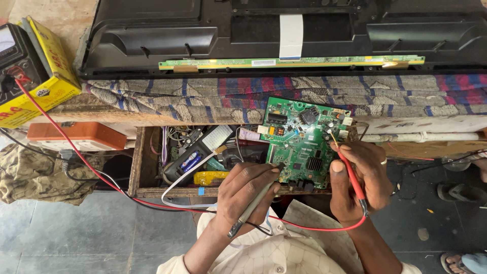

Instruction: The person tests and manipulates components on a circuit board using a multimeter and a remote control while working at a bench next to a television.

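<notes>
A black television back (284, 30) with a long green strip board (291, 62) lies at the far side on a striped cloth (203, 96), a yellow-cased meter (30, 66) sits far left, and an open wooden drawer (136, 162) of clutter (cables, parts) stands left of the green circuit board (304, 142). The board leans at the bench's near edge between both hands, which partly cover its lower corners. The left hand (248, 190) has fingers closed around a grey probe (251, 205) whose tip touches the board, while the right hand (360, 180) pinches a red probe (350, 175) against the board's right side
</notes>
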